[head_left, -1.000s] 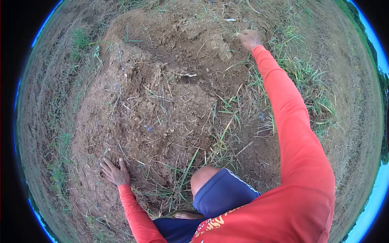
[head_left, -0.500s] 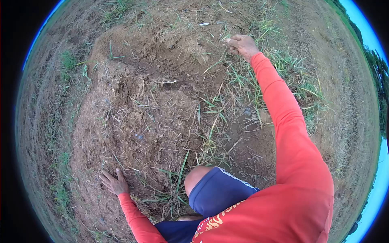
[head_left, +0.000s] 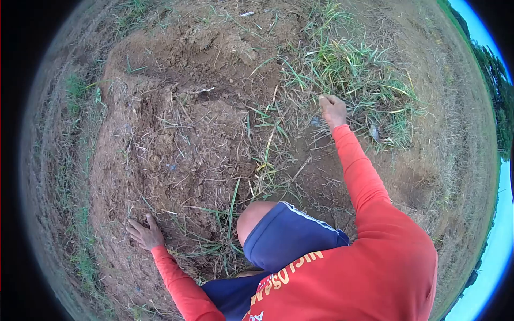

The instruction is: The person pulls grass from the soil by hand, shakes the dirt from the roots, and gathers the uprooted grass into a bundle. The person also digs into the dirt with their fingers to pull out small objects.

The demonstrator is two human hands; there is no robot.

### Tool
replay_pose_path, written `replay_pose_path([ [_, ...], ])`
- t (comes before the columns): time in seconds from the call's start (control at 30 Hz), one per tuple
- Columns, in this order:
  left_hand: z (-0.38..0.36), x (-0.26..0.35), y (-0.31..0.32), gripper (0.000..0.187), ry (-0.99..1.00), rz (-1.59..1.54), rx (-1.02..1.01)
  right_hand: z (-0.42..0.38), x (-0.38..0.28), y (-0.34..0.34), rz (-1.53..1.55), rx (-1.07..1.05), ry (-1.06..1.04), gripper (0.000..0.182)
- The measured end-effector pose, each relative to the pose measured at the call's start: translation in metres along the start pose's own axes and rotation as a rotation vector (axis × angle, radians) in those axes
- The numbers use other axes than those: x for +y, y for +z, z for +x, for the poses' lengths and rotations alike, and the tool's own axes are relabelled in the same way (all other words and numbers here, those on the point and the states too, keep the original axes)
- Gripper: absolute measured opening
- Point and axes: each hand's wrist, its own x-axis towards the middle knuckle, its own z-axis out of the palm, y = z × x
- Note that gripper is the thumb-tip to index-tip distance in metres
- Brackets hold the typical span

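On the brown soil mound (head_left: 176, 139), my left hand (head_left: 145, 232) rests low on the left with its fingers spread and nothing in it. My right hand (head_left: 333, 109) is at the near edge of a clump of green grass (head_left: 342, 67), right of the mound. Its fingers are curled together; whatever they may hold is too small to make out. Long green blades (head_left: 235, 208) lie between my left hand and my bent knee (head_left: 254, 219).
A pale twig-like piece (head_left: 203, 91) lies in a hollow of the mound. A greyish object (head_left: 374, 132) sits in the grass right of my right hand. Dry grassy ground surrounds the mound, with trees (head_left: 495, 80) at the far right.
My right hand has come back toward my body from the upper grass and soil, its fingers still closed. The view has shifted slightly. My left hand stays on the soil.
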Motion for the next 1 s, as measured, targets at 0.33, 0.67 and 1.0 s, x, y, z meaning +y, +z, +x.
replay_pose_path([
  [0.33, -0.005, 0.007, -0.009, 0.089, -0.039, -0.045, -0.051, 0.073, -0.134, 0.204, -0.805, -0.056, -0.955, 0.056],
  [0.67, -0.003, 0.007, 0.001, 0.089, -0.037, -0.065, -0.012, 0.118, -0.136, 0.208, -0.862, -0.191, -1.008, 0.026],
  [1.0, -0.004, 0.008, -0.007, 0.091, -0.028, -0.076, -0.029, 0.125, -0.135, 0.206, -0.823, -0.249, -0.900, 0.027],
])
